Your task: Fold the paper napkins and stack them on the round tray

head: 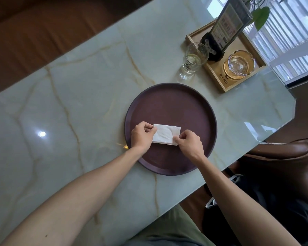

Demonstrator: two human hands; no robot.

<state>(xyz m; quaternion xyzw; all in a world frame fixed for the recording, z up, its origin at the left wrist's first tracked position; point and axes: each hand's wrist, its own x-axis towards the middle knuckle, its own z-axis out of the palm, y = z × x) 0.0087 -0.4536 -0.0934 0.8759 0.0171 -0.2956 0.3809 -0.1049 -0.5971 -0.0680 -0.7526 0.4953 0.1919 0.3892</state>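
Note:
A white paper napkin (165, 134), folded into a narrow rectangle, is held over the near half of a round dark-brown tray (171, 103). My left hand (142, 135) pinches the napkin's left end between thumb and fingers. My right hand (189, 142) pinches its lower right corner. I cannot tell whether the napkin touches the tray's floor. No other napkin shows on the tray or the table.
The tray lies on a pale green marble table (69, 103). Behind it stands a drinking glass (193, 59) next to a wooden tray (220, 75) holding a glass ashtray (238, 64) and a sign stand (222, 31). A brown chair (283, 151) is at right.

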